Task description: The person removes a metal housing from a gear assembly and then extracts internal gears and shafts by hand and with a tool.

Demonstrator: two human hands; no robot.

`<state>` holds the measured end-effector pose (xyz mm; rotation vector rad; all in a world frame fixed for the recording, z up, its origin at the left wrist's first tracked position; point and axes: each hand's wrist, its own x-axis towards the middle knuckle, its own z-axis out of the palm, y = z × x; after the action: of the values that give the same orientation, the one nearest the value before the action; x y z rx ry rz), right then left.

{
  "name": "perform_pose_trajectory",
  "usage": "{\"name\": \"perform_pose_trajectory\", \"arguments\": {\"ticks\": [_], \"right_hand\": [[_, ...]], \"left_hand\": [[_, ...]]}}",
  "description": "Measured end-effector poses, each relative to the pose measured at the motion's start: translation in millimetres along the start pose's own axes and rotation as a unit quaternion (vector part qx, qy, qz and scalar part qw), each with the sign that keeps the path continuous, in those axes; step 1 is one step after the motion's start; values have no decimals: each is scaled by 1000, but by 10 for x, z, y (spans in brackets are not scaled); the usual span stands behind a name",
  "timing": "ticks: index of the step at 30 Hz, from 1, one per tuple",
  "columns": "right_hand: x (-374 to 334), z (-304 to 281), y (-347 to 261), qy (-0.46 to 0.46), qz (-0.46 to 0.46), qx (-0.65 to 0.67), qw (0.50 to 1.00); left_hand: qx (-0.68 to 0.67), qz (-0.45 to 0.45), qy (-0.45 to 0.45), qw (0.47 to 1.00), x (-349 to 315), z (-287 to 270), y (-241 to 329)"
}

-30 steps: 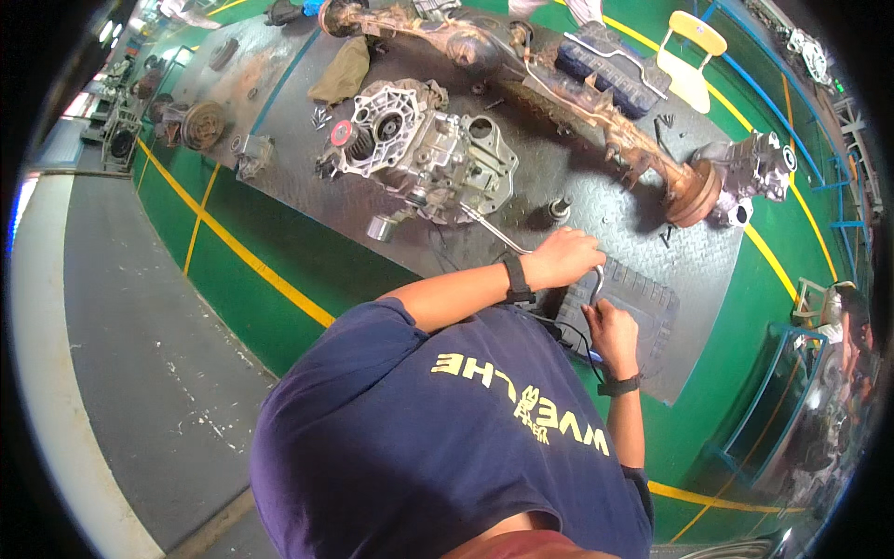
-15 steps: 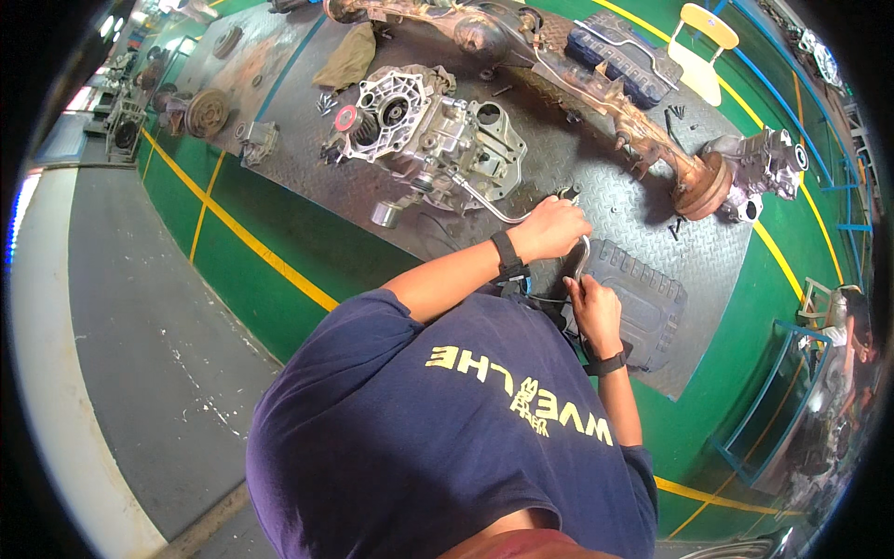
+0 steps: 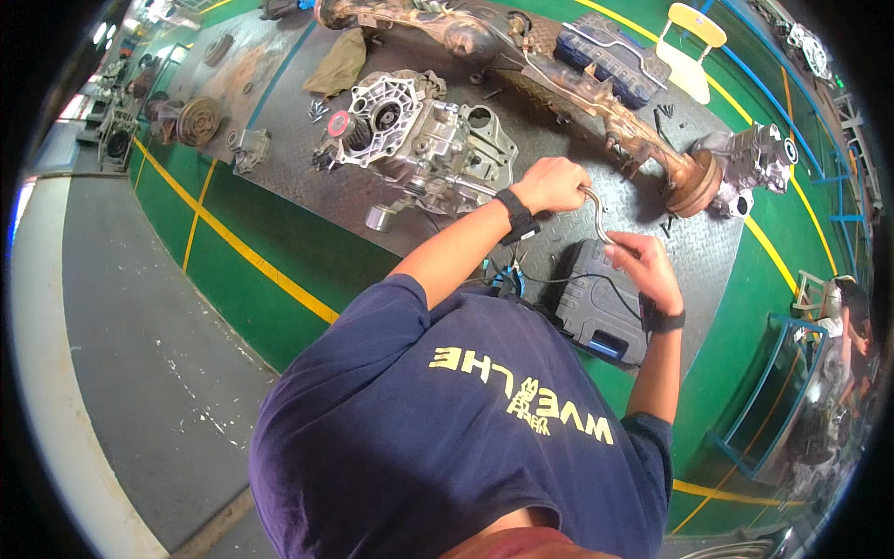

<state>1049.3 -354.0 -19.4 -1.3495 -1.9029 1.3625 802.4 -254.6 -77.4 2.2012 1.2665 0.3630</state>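
Note:
Between my two hands runs a shiny, S-bent metal bar (image 3: pixel 597 212). My left hand (image 3: pixel 553 184) is closed round its upper end, just right of a silver gearbox (image 3: pixel 424 140). Lower down, my right hand (image 3: pixel 644 268) pinches the bar's other end, above a dark hard case (image 3: pixel 582 303). A thin silver rod (image 3: pixel 478 188) shows between the gearbox and my left forearm; whether it joins the held bar is hidden. Near my chest lie blue-handled pliers (image 3: pixel 508 279), partly hidden, and a black cable (image 3: pixel 563 279) crosses the case.
A rusty axle (image 3: pixel 596 102) stretches across the far side of the metal plate bench (image 3: pixel 321 200). Beyond it lies a dark blue case (image 3: pixel 605 61) with a bent rod on top. A second metal housing (image 3: pixel 750 172) sits at the right, and a yellow chair (image 3: pixel 689 51) stands behind.
My right hand has moved right, away from my left, so more of the bent bar shows. The dark case now presents a smoother face, and the pliers have come into sight.

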Motion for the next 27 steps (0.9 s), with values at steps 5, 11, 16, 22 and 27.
{"name": "perform_pose_trajectory", "arguments": {"ticks": [5,11,16,22,27], "right_hand": [[168,36,453,-24,91,45,995],[40,208,306,-25,80,38,996],[125,143,250,-20,94,48,994],[75,413,627,25,62,15,998],[174,163,666,67,25,-53,996]], "left_hand": [[-21,-15,-56,998,136,96,-169],[-65,7,-170,983,99,223,-302],[-46,3,-95,994,-16,161,-186],[92,24,37,995,-204,34,45],[3,162,49,986,-854,-36,306]]}}
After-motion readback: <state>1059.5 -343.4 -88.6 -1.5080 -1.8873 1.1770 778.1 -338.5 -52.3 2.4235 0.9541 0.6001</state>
